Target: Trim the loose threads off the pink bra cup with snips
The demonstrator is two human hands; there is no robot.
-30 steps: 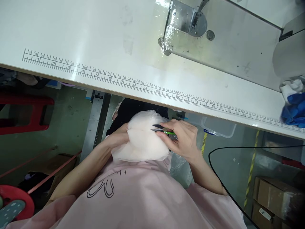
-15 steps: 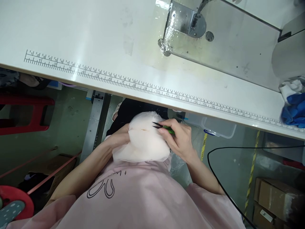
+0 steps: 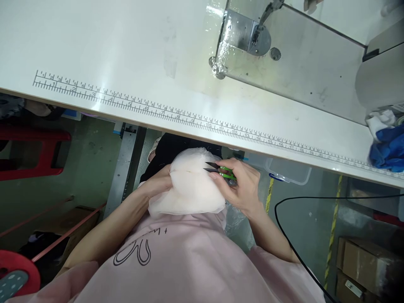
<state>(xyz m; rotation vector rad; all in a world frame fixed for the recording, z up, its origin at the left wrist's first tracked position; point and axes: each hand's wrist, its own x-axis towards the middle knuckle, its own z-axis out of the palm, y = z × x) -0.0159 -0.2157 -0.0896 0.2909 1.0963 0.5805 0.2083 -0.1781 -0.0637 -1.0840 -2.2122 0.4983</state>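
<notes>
A soft bundle of white sheer fabric [image 3: 194,189] rests over my lap, with a seam line and a small brownish mark across its upper part. My left hand [image 3: 162,179] holds the bundle from its left side; the fingers are hidden in or behind the cloth. In my right hand [image 3: 241,181] are green-handled thread snips [image 3: 225,171]. Their two dark blades are parted and point left, over the right part of the fabric. Whether the tips touch the cloth I cannot tell.
Ahead lies a white table [image 3: 110,50] with a printed ruler along its front edge. A sewing machine [image 3: 261,40] is set into it, and blue and white cloth [image 3: 388,143] lies at right. A black cable [image 3: 284,219] curves past my right arm. Red stool [image 3: 47,151] at left.
My right hand has drawn the snips slightly right, and their blades and handles have spread wider apart. The mark on the fabric looks narrower. My left hand stays in place.
</notes>
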